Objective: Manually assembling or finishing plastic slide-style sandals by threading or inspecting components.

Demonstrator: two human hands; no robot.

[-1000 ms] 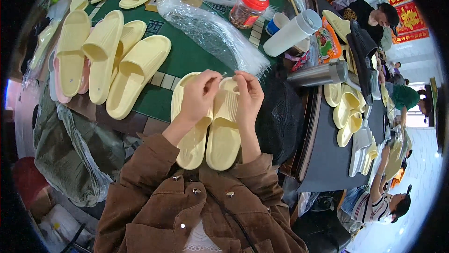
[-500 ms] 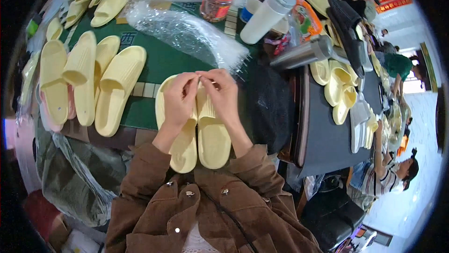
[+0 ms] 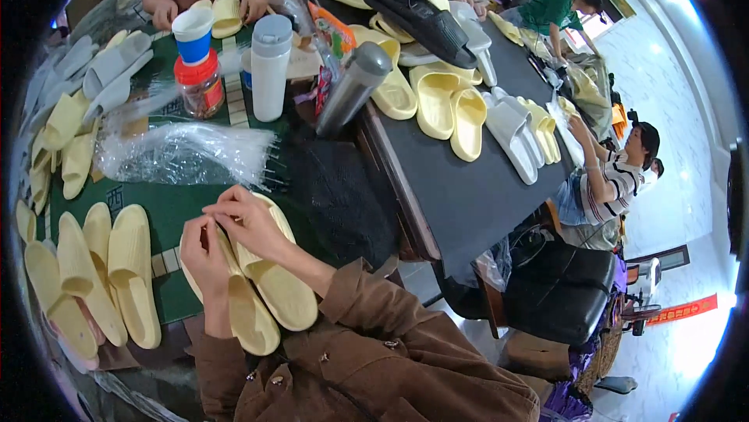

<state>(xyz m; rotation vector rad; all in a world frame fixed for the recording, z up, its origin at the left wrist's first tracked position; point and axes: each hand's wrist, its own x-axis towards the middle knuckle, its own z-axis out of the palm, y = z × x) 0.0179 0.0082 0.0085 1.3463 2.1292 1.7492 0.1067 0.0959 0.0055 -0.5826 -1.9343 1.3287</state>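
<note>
A pair of pale yellow slippers [image 3: 285, 297] lies side by side at the near edge of the green table, toes away from me. Above their toe ends my left hand [image 3: 206, 260] is closed, thumb and fingertips pinched. The fingertips of my right hand [image 3: 253, 223] meet it in a pinch of their own. Whatever is between the fingertips is too small to make out. Both hands partly cover the slippers' straps. To the left lie several more yellow slippers [image 3: 134, 281], close together, with a bit of pink under them.
Clear plastic bags [image 3: 187, 153] lie beyond my hands. Behind them stand a red-lidded jar [image 3: 200, 90] with a blue-and-white cup [image 3: 193, 34] on top, a white bottle [image 3: 270, 71] and a steel flask [image 3: 355, 86]. More slippers cover a dark table [image 3: 476, 211] at right. Other people work nearby.
The view has swung to the right, so the table and my hands appear farther left and a person's hands show across the table. My fingertips stay pinched together over the slippers.
</note>
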